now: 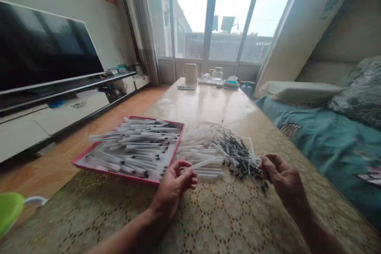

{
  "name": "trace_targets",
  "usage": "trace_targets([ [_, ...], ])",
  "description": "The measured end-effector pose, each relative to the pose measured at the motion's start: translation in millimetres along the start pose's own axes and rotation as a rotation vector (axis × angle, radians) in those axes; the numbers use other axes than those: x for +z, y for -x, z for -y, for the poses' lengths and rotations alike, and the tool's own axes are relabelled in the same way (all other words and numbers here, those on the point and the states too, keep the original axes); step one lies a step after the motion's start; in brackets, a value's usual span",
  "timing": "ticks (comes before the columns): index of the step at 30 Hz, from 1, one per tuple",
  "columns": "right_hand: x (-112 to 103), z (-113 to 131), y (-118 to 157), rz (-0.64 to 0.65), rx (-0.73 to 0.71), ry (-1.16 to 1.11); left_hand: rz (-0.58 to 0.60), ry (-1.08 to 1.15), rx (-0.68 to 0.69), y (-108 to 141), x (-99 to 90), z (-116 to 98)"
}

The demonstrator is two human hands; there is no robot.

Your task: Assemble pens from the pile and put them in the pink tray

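My left hand (180, 180) pinches the near end of a clear plastic tube (208, 161) in front of the tray's right corner. My right hand (275, 168) has its fingers closed on the end of a thin dark rod (242, 157), which points left toward the tube. Between my hands lie a pile of dark, black-ended pieces (238, 147) and, to its left, loose clear tubes (198, 147). A pink-rimmed tray (180, 137) on the left holds many tubes with black ends.
The patterned table (208, 214) stretches toward the window. At its far end stand a beige jug (190, 73) and a glass pitcher (217, 74). A green basin (10, 210) is at the lower left; a covered sofa (312, 127) runs along the right.
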State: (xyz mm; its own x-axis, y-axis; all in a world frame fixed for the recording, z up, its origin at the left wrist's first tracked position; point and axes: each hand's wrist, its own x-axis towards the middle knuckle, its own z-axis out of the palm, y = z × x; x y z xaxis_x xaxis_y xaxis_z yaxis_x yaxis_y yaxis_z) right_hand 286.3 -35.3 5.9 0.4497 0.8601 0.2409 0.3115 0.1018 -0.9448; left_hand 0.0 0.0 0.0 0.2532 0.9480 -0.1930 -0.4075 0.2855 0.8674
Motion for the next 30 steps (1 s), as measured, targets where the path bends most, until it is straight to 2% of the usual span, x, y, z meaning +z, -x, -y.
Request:
trace_targets([
  [3,-2,-9,-2,-0.277,-0.020,0.047,-0.019,0.009,0.006,1,3.5,-1],
  [5,1,-13,-2,-0.337,-0.033,0.122,-0.014,0.019,0.013,3,5.7,-3],
  [10,13,-14,1,-0.191,-0.047,0.334,0.032,-0.034,0.077,5,7.3,-2],
  [15,17,-11,7,-0.151,-0.121,0.410,0.212,-0.356,0.115,18,14.0,-2],
  [18,17,-9,11,-0.133,-0.145,0.412,0.377,-0.715,0.205,43,25.8,-18],
  [21,17,-8,12,-0.120,-0.160,0.431,0.544,-1.103,0.341,67,33.8,-45],
  [24,18,-8,13,-0.102,-0.157,0.430,0.609,-1.369,0.404,66,26.5,-71],
  [26,18,-9,14,-0.097,-0.158,0.434,0.553,-1.527,0.444,46,10.3,-86],
  [28,18,-10,14,-0.091,-0.162,0.440,0.405,-1.692,0.504,15,-13.5,-101],
  [30,19,-10,14,-0.077,-0.165,0.439,0.088,-1.818,0.549,-17,-40.7,-115],
])
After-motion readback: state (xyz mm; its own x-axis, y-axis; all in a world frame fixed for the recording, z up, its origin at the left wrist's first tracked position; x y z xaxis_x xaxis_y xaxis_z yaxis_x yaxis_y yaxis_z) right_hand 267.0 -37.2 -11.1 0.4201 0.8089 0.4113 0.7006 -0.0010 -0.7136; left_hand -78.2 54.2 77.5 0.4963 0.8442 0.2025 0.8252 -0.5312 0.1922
